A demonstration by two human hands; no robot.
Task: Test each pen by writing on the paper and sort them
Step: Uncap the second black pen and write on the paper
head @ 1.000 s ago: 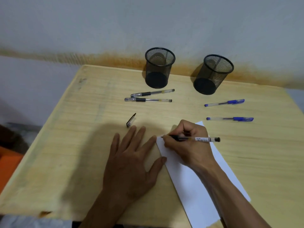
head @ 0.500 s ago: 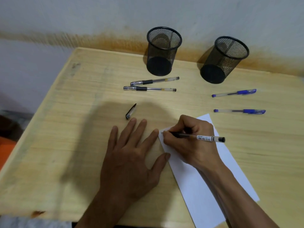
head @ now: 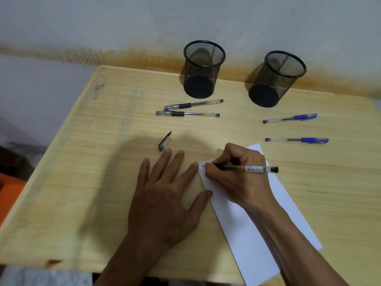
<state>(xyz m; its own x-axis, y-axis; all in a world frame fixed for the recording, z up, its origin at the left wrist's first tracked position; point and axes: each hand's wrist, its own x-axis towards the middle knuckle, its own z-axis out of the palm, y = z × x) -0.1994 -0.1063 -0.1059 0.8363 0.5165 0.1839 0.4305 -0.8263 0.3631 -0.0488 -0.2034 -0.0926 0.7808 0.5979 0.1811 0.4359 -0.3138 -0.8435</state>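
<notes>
Right of centre in the frame, our right hand point(head: 237, 174) pinches the light, stiff black pen point(head: 247, 168) low on its barrel, tip on the thin paper point(head: 247, 223), which would likely slide unless our flat, spread, empty left hand point(head: 165, 195) pins its edge.

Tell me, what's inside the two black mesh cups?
Nothing shows inside the left mesh cup or the right mesh cup; only their dark bottoms show. All the pens lie on the table or sit in the right hand.
</notes>
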